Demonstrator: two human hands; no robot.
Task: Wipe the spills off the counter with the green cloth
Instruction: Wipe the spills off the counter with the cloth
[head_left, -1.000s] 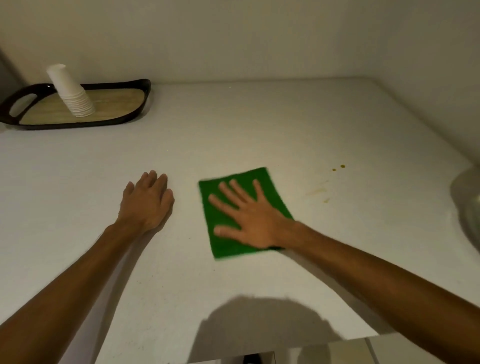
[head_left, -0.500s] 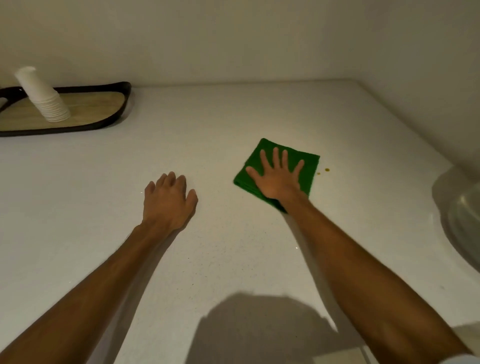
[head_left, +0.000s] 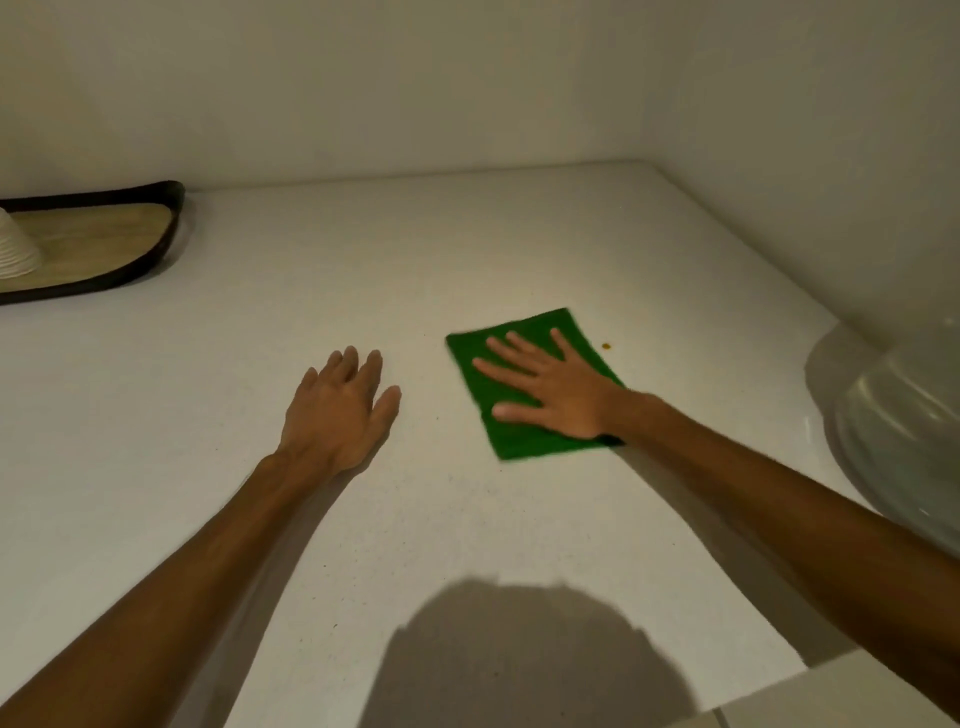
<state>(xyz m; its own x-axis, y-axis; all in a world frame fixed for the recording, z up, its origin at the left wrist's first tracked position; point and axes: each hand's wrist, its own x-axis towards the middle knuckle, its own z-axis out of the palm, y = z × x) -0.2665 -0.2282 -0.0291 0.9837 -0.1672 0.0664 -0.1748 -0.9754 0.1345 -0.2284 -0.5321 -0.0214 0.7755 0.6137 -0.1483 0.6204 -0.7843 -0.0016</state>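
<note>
head view: green cloth (head_left: 524, 387) was laid flat on the counter (head_left: 467, 270), right of frame centre, pressed under the right hand (head_left: 558, 392), fingers spread. a small spill spot (head_left: 605, 345) was seen just beside the cloth's upper right edge. left hand (head_left: 335, 410) was rested palm-down at centre, fingers together.

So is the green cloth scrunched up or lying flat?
Flat: the green cloth lies spread on the counter under the right hand.

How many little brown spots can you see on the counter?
1. A small brown spot sits on the counter just off the far right corner of the green cloth. The right hand presses the cloth flat, so more spots may hide under it.
</note>
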